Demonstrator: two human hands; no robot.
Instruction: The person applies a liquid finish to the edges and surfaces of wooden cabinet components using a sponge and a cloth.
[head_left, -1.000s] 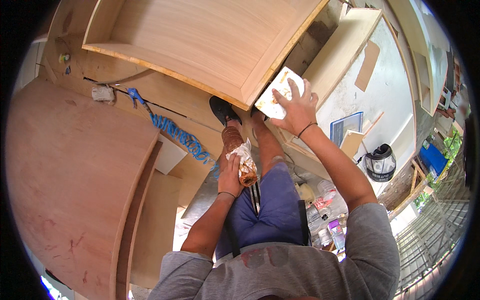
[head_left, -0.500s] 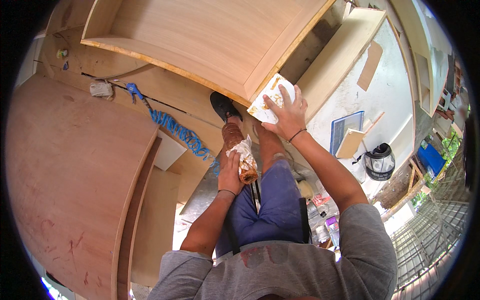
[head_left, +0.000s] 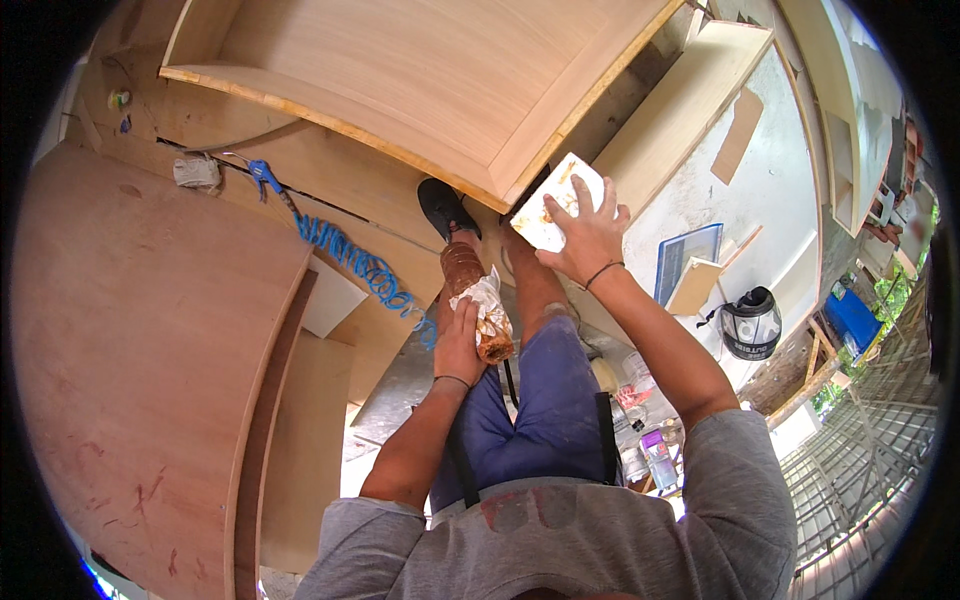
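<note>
My left hand (head_left: 458,345) grips a thick brown tube-like roll (head_left: 462,265) partly wrapped in torn, smeared white film; its near end is open and crusted with brown. In my right hand (head_left: 592,240) is a white square slab (head_left: 535,222) with brown smears on its face, fingers spread over it and thumb at its near side. The slab is close beside the near right corner of a large pale wooden panel box (head_left: 400,155), whose rim carries a yellow-brown band. Whether slab and rim touch I cannot tell.
A reddish-brown board (head_left: 150,330) fills the left. A blue coiled hose (head_left: 360,272) with a blue air gun (head_left: 262,175) lies on the wood beyond. On the right, a white panel (head_left: 770,190) bears a blue flat case (head_left: 688,255), wood scraps and a black-and-grey mask (head_left: 752,322).
My right hand and the white slab have shifted slightly right, away from the box's corner. My left hand still grips the brown roll in nearly the same place.
</note>
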